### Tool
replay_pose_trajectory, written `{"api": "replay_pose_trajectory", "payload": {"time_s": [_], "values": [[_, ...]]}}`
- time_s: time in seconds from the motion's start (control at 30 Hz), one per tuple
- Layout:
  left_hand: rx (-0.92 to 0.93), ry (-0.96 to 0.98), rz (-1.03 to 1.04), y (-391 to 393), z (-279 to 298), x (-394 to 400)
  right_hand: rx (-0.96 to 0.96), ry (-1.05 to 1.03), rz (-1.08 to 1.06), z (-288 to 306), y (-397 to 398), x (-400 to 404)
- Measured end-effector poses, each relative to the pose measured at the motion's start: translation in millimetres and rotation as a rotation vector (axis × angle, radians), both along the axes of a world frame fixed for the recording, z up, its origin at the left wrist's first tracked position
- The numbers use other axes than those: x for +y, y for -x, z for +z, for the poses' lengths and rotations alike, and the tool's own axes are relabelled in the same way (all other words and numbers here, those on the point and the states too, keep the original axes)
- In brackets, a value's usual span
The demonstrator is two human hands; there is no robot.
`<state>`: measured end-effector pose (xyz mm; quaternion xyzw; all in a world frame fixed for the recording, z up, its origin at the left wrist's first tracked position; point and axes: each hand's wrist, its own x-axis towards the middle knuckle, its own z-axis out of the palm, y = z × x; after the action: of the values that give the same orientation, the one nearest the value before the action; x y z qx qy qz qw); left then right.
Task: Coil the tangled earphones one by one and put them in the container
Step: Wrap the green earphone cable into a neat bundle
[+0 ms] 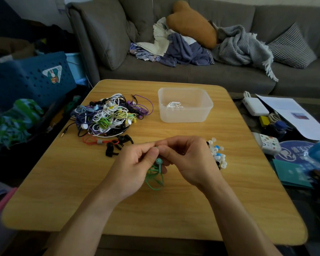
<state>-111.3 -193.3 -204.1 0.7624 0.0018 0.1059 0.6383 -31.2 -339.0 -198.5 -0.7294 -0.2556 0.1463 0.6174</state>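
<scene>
Green earphones are hanging between my hands above the wooden table, nearer me than the clear plastic container. My left hand is pinching the cable near an earbud, fingers curled round it. My right hand is gripping the same cable from the other side, fingertips meeting the left's. White coiled earphones are lying inside the container. Left of the container, the tangled earphone pile is sitting on the table. Loose ear tips are lying nearer me than the container, just beside my right hand.
</scene>
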Motion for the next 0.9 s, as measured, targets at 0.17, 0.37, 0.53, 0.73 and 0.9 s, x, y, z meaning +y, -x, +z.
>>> {"api": "replay_pose_trajectory", "payload": {"time_s": [0.17, 0.37, 0.53, 0.73, 0.9], "values": [[0.071, 0.123, -0.024, -2.7, -3.1, -2.7, -0.078, 0.076, 0.022, 4.1, -1.9, -4.3], [0.064, 0.096, 0.031, -6.1, -4.7, -10.2, -0.098, 0.091, 0.019, 6.3, -3.0, -9.9], [0.015, -0.046, 0.045, -4.4, -2.7, -14.1, -0.068, 0.084, -0.022, 8.6, -2.2, -9.1], [0.005, -0.11, 0.058, -1.5, -0.6, -14.0, -0.059, 0.104, 0.019, 10.9, -2.1, -8.8], [-0.012, -0.137, 0.04, -0.1, 0.1, -11.4, -0.071, 0.103, 0.026, 11.9, -1.4, -9.9]]}}
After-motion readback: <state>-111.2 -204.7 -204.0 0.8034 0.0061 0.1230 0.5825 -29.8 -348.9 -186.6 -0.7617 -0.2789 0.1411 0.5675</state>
